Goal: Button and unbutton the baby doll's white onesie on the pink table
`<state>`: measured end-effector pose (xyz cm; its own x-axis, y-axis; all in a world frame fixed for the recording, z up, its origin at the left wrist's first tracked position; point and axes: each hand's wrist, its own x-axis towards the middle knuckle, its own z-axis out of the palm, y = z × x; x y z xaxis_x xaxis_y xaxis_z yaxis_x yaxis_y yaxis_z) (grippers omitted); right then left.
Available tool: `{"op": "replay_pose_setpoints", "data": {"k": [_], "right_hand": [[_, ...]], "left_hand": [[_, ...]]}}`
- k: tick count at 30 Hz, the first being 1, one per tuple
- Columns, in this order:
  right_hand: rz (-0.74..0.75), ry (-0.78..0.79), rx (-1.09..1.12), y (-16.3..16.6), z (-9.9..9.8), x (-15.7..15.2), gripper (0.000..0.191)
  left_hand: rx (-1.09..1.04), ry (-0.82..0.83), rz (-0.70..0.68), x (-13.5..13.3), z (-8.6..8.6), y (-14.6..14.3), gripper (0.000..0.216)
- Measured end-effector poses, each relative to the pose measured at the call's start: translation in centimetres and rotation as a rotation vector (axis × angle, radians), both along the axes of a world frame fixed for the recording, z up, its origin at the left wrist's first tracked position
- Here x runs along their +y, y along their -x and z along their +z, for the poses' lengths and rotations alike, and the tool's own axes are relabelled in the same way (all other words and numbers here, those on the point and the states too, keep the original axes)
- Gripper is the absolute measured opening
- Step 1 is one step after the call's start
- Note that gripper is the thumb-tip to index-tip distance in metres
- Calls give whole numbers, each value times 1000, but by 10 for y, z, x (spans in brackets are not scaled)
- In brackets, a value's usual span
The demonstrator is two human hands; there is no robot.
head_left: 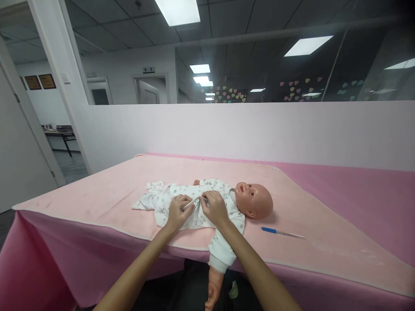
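A baby doll in a white printed romper lies on its back on a pale pink blanket, head to the right. Both my hands rest on the doll's chest. My left hand and my right hand pinch the front edges of the romper between closed fingers, close together at the middle of the garment. One doll arm hangs over the table's near edge.
A blue-capped thermometer lies on the blanket right of the doll's head. A darker pink cloth covers the table beneath. A low white partition wall stands behind; an open doorway is at the left.
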<state>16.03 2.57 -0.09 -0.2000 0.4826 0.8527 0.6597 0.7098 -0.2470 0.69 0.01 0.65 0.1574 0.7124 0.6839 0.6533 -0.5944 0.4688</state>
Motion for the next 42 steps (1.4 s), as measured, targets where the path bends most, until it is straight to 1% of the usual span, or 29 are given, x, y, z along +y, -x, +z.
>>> {"op": "replay_pose_setpoints", "data": {"k": [2,3,5,7,9,10,12,14,16,19,21,29,31,33,36,38,39,40,41,42], "right_hand": [[-16,0,25,-1,1,-1,13],[-26,-1,36,-1,1,-1,12],[-56,3,62,-2,1,-2,10],[-95,7,83,-3,1,-2,11],[-125,0,74,-4,1,0,12],[-132,-8,55,-4,1,1,12],[-130,-23,7,-4,0,3,11],[-126,-26,-29,-4,0,4,10],[-128,-21,-40,-4,0,4,10],[-122,-19,-40,-4,-1,3,10],[-121,-24,-41,-4,-1,3,11],[-130,-31,-77,-3,-2,4,13],[-129,-39,-94,-3,0,0,13],[-105,-88,-107,-8,6,-11,15],[-27,-239,-93,-35,14,-41,22],[-45,-301,0,-68,13,-64,22],[-108,-306,76,-87,9,-74,20],[-220,-289,163,-109,3,-82,16],[-370,-224,231,-131,-5,-88,13],[-500,-105,238,-152,-15,-91,14]], "left_hand": [[-84,5,22,2,-2,2,30],[-140,0,67,3,-3,2,30],[-236,-31,202,5,-4,3,27],[-271,-92,336,5,-4,1,17],[-225,-156,404,3,-2,-2,6],[-174,-178,399,1,-1,-4,6],[-49,-192,328,-2,1,-7,9],[57,-168,229,-3,2,-9,12],[113,-133,180,-2,1,-9,17],[122,-83,178,2,-1,-7,24],[121,-68,186,4,-2,-6,24],[195,-87,180,2,-1,-10,15],[207,-93,177,1,-1,-11,13],[211,-101,177,0,0,-11,13],[207,-104,178,-2,1,-12,15],[203,-97,176,-3,2,-12,16],[202,-94,173,-4,3,-13,16],[201,-92,169,-4,3,-13,17],[199,-92,165,-4,4,-13,17],[197,-95,161,-4,4,-13,17]]}}
